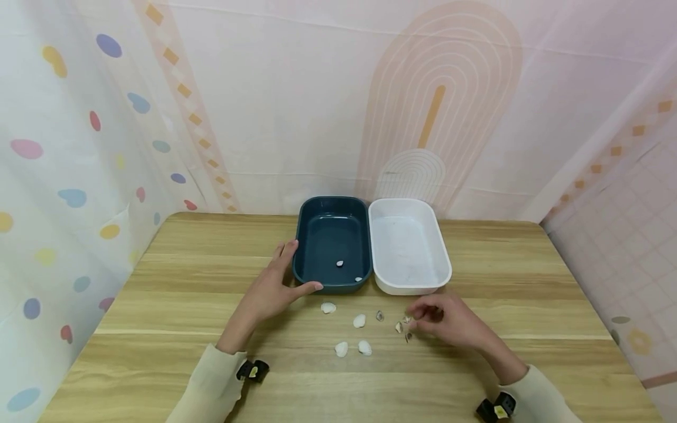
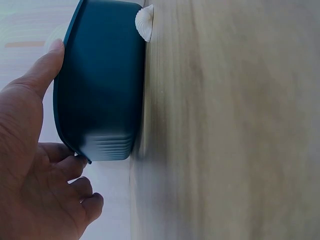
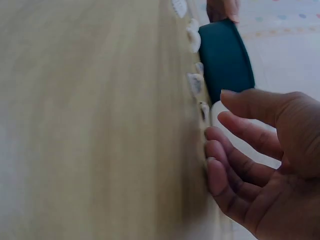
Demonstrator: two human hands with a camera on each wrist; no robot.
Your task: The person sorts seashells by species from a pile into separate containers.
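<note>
Pastel-patterned curtains close in a wooden table (image 1: 158, 329) in the head view, where a dark teal tray (image 1: 332, 244) and a white tray (image 1: 408, 245) stand side by side at 12 o'clock from the hands. Two small shells (image 1: 340, 263) already lie in the teal tray; the white tray looks bare apart from faint specks. Some eight shells remain on the wood, so I judge the sorting barely begun. Four pale shells (image 1: 359, 321) lie loose between the hands, and a cluster of little brownish ones (image 1: 403, 326) sits at 9 o'clock from the right hand (image 1: 449, 322), whose loosely curled fingers reach for them but seem to hold nothing yet. From the left wrist, the left hand (image 2: 35, 170) cups the teal tray's corner, thumb along the rim, fingers against its wall, a shell (image 2: 144, 22) beyond. From the right wrist, the right hand's fingers (image 3: 240, 165) hang half open beside the tabletop, empty.
</note>
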